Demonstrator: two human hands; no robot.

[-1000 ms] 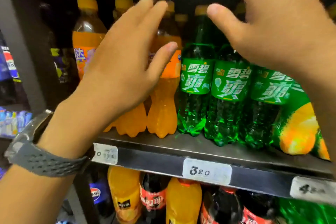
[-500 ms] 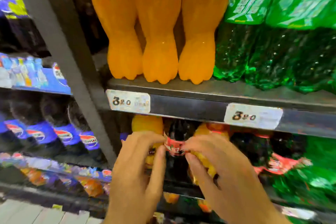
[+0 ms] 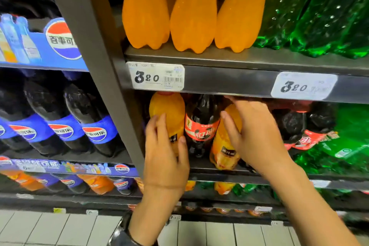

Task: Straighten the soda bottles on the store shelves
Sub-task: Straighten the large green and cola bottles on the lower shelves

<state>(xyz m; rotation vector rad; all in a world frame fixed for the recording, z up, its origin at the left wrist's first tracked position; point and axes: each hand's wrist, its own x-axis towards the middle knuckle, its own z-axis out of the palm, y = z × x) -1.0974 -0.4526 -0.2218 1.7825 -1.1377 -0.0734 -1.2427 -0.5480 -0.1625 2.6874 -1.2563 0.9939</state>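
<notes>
Has both hands at the middle shelf (image 3: pixel 209 173), where the bottles being straightened stand. Grips the left orange bottle (image 3: pixel 167 110) with the left hand (image 3: pixel 165 156), fingers curled round its left flank and thumb pressed to its right side, low over the dark label. Holds the right orange bottle (image 3: pixel 221 150) with the right hand (image 3: pixel 255 136), thumb laid across the front of the shoulder and fingers wrapped over the top, hiding the cap. Finds the left orange bottle about upright at the shelf's left end, just beside the grey upright post (image 3: pixel 95 66). Finds the right orange bottle tilted, base toward the left and top leaning right. Has between the two, close against both, a dark cola bottle (image 3: pixel 201 126) with a red label, standing near upright. Shows past the right hand more red-labelled cola bottles (image 3: pixel 299 126), blurred, and beyond them green bottles (image 3: pixel 349 146). Carries on the upper shelf (image 3: pixel 239 60) three orange bottles (image 3: pixel 191 16) side by side and green ones (image 3: pixel 319 16) to their right, with two white price tags (image 3: pixel 155 76) on its front edge. Holds blue-labelled cola bottles (image 3: pixel 65 126) in the bay left of the post. Wears a dark watch (image 3: pixel 123 231) on the left wrist, above pale floor tiles (image 3: pixel 60 229).
</notes>
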